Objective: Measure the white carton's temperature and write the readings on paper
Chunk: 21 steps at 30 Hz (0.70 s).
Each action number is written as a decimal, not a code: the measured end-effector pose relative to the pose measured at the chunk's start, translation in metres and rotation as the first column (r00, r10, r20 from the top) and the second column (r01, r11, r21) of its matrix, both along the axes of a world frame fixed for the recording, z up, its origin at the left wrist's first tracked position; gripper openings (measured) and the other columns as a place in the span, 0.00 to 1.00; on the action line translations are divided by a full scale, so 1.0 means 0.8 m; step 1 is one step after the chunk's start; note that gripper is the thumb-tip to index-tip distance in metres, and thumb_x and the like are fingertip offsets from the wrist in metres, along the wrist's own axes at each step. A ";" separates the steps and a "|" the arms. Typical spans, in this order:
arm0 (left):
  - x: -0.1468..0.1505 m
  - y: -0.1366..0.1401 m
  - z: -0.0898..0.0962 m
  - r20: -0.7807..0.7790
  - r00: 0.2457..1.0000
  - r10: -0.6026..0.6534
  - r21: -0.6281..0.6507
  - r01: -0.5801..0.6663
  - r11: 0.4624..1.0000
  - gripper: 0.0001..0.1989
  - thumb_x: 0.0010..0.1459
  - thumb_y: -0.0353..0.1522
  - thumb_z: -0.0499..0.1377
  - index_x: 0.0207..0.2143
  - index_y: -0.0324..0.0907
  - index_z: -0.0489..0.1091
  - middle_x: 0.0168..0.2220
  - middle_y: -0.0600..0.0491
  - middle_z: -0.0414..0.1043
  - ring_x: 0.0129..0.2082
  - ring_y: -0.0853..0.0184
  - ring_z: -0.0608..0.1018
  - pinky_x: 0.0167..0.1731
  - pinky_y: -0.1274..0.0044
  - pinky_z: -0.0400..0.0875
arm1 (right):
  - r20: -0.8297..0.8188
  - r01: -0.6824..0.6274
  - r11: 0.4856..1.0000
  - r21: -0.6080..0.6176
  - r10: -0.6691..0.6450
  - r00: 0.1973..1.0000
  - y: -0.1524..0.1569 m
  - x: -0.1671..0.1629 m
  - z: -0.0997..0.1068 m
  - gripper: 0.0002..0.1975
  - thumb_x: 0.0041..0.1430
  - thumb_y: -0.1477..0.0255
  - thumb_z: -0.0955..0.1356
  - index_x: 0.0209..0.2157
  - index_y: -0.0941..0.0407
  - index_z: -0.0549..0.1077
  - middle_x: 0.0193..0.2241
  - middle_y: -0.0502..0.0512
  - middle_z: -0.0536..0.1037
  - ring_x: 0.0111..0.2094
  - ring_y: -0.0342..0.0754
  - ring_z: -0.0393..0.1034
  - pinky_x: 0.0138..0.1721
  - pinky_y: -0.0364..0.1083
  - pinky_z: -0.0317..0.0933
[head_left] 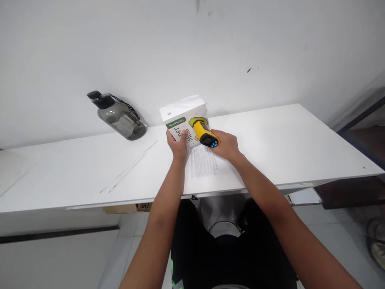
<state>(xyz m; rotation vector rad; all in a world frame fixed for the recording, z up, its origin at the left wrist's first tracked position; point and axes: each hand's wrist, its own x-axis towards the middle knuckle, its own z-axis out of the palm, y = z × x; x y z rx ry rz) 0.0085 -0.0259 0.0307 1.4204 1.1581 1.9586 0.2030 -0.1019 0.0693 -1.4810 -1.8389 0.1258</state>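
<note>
My left hand grips the lower left of a white carton, with its thumb across the printed front. The carton is tilted above the table and bears a green "NutriMotion" label and sideways lettering. In my right hand is a yellow-and-black handheld scanner with a small dark screen and blue buttons. Its front end is close to the carton's right side and covers part of the print. Beneath both hands, a sheet of paper with rows of writing lies on the table.
A grey see-through bottle with a black cap and strap stands at the back left, near the wall. The white table runs along the wall, and its front edge lies close to my legs. Below on the right is a dark shelf.
</note>
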 end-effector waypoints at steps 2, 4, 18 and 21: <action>0.000 0.000 -0.001 -0.024 1.000 0.008 0.003 -0.008 1.000 0.30 0.55 0.52 0.67 0.53 0.46 0.68 0.49 0.48 0.75 0.49 0.60 0.80 0.50 0.66 0.77 | -0.002 -0.004 1.000 0.000 0.004 1.000 0.000 0.000 0.000 0.17 0.57 0.63 0.69 0.48 0.51 0.77 0.38 0.52 0.84 0.39 0.53 0.77 0.36 0.46 0.63; 0.000 0.001 -0.001 -0.038 0.999 0.016 0.006 -0.016 1.000 0.30 0.55 0.53 0.66 0.53 0.46 0.68 0.49 0.48 0.75 0.49 0.60 0.80 0.50 0.67 0.77 | -0.006 -0.005 1.000 0.001 0.005 1.000 0.000 0.001 0.000 0.17 0.57 0.63 0.69 0.48 0.51 0.77 0.38 0.52 0.84 0.39 0.53 0.77 0.36 0.47 0.63; 0.000 0.000 -0.001 -0.028 1.000 0.012 -0.009 -0.012 1.000 0.32 0.54 0.53 0.67 0.54 0.47 0.68 0.50 0.47 0.75 0.49 0.60 0.80 0.51 0.67 0.76 | 0.000 0.015 0.999 -0.046 -0.015 1.000 0.002 0.003 0.002 0.18 0.55 0.63 0.70 0.48 0.50 0.78 0.37 0.51 0.84 0.38 0.53 0.77 0.35 0.47 0.63; 0.001 0.001 -0.001 0.012 1.000 -0.001 -0.008 0.001 1.000 0.33 0.53 0.53 0.68 0.54 0.46 0.68 0.50 0.47 0.75 0.48 0.60 0.80 0.50 0.67 0.76 | 0.007 0.020 0.998 -0.055 -0.019 1.000 0.001 0.003 0.004 0.17 0.55 0.64 0.70 0.46 0.50 0.78 0.37 0.51 0.84 0.38 0.53 0.77 0.35 0.46 0.62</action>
